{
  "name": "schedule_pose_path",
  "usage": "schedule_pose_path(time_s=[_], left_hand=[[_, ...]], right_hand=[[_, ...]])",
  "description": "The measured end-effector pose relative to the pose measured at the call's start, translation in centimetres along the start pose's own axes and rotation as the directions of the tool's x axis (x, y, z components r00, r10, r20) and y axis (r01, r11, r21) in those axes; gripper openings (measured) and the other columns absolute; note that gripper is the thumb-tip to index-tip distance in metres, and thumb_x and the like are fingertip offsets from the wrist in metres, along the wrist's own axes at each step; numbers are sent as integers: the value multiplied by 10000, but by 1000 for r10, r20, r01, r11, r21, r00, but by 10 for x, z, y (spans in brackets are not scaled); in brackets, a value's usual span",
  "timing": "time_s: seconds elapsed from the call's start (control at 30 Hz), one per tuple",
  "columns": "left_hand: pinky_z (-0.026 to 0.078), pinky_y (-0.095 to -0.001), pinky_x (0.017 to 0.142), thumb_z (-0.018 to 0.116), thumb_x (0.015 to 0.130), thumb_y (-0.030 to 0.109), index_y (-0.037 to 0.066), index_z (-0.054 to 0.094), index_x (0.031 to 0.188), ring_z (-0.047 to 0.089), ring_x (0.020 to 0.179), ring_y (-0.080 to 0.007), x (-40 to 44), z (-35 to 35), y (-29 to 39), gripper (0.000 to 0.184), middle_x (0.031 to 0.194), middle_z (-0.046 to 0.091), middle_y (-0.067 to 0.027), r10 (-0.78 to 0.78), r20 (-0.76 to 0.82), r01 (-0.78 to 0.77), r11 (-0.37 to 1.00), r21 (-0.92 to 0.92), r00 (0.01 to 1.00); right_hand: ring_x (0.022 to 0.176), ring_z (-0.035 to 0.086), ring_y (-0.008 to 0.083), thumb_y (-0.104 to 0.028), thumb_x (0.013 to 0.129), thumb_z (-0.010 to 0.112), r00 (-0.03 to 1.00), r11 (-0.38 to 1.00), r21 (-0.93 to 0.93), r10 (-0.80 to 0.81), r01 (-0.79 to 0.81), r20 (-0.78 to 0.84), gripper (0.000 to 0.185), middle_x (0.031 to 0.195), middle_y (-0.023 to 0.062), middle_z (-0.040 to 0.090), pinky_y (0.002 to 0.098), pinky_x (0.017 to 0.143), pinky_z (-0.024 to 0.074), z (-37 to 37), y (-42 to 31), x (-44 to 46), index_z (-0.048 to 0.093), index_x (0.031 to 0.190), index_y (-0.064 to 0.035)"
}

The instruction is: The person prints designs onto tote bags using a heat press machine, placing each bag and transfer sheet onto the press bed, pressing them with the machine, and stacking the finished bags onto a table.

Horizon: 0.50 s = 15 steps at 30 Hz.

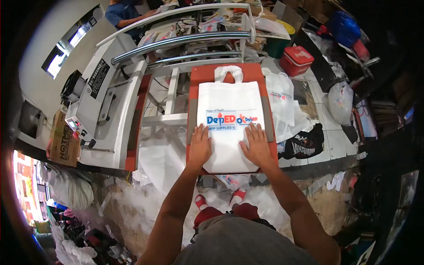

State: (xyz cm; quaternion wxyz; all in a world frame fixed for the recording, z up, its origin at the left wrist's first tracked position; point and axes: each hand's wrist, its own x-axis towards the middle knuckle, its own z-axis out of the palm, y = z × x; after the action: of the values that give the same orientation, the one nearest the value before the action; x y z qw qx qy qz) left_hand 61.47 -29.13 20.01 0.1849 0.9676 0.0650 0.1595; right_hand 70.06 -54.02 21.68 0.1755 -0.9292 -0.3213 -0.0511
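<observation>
A white tote bag [229, 154] with blue and red lettering lies flat on a red platen [270, 132], its looped handles toward the far edge. My left hand [200, 145] rests on the bag's left side, just below the print, with its fingers spread. On the right side of the bag, my right hand [256, 145] lies flat, fingers also apart, near the lower right end of the lettering. Neither hand grips anything.
A heat press machine [99, 88] stands at the left, with metal rails [185, 42] beyond the platen. Right of the platen are printed bags [280, 95], a black cloth [304, 143] and a red box [297, 61]. Another person [121, 15] works at the far left.
</observation>
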Motion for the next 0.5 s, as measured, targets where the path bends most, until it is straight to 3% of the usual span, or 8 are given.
schedule_pose_path(time_s=[0.5], left_hand=[[270, -493, 1167, 540, 953, 148, -1, 443, 1407, 311, 1407, -435, 0, -4, 5, 487, 1501, 356, -229, -21, -9, 21, 1000, 1, 1000]], right_hand=[[1438, 235, 439, -379, 927, 570, 1000, 1000, 18, 24, -24, 2, 648, 1533, 213, 321, 555, 1174, 183, -3, -5, 0, 425, 1425, 9]])
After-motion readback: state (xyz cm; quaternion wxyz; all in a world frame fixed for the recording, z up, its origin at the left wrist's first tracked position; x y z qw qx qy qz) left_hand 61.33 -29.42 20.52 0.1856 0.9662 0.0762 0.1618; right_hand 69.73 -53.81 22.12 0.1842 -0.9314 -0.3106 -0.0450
